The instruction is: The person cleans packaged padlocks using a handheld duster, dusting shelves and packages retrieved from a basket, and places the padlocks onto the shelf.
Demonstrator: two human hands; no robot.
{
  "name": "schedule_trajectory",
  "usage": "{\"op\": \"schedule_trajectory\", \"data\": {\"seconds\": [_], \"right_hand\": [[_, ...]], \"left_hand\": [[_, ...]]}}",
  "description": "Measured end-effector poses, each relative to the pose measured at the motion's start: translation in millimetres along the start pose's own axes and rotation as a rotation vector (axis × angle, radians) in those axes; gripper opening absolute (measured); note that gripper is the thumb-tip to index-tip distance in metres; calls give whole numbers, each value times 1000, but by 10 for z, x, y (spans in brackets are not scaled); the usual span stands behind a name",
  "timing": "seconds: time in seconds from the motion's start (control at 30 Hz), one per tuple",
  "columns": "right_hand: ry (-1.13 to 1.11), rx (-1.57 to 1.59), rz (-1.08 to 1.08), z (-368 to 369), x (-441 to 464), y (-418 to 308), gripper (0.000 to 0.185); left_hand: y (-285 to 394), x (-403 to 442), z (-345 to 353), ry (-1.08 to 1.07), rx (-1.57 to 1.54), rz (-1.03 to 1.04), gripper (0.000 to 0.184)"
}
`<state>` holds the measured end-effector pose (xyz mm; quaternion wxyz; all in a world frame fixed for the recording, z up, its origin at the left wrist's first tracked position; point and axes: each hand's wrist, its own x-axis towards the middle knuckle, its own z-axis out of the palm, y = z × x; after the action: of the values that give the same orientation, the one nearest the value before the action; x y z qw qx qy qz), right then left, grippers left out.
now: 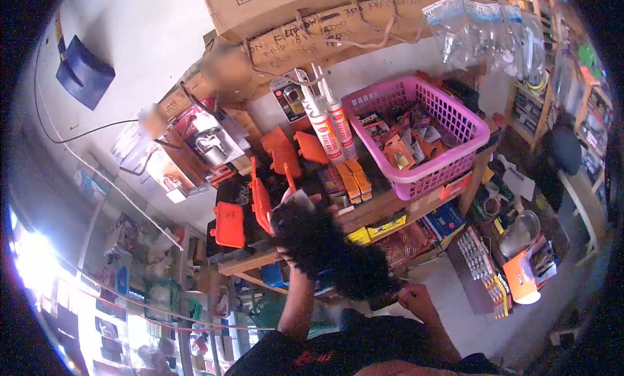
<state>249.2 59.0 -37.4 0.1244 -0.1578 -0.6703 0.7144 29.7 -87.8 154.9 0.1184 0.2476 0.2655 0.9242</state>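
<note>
A black, fluffy duster (338, 249) stretches across the middle of the view, between my two hands. At its lower end my right hand (414, 299) is closed, with fingers curled round what seems to be its handle end. My left hand (286, 196) reaches up to the shelf edge, beside an upright orange lid (260, 197). The duster covers most of that hand, so its grip is hidden; a small pale patch shows by its fingers. More orange lids (229, 224) stand open over dark compartments on the left of the shelf.
A pink basket (416, 174) of small packages stands on the wooden shelf (383, 221). Beside it are white sealant tubes (329, 132) and orange-yellow boxes (354, 181). Cardboard boxes (325, 34) lie behind. Stacked goods (484, 268) sit low on the right, glass cases (110, 298) left.
</note>
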Motion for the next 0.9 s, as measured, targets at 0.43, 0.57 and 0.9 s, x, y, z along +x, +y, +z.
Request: {"op": "schedule_trajectory", "data": {"seconds": [0.43, 0.57, 0.9], "right_hand": [[113, 269, -83, 80, 35, 374, 43], [12, -30, -282, 139, 127, 761, 48], [14, -128, -217, 468, 240, 999, 32]], "left_hand": [[43, 116, 290, 101, 30, 2, 65], [66, 229, -12, -25, 216, 17, 64], [43, 124, -120, -551, -724, -269, 66]]}}
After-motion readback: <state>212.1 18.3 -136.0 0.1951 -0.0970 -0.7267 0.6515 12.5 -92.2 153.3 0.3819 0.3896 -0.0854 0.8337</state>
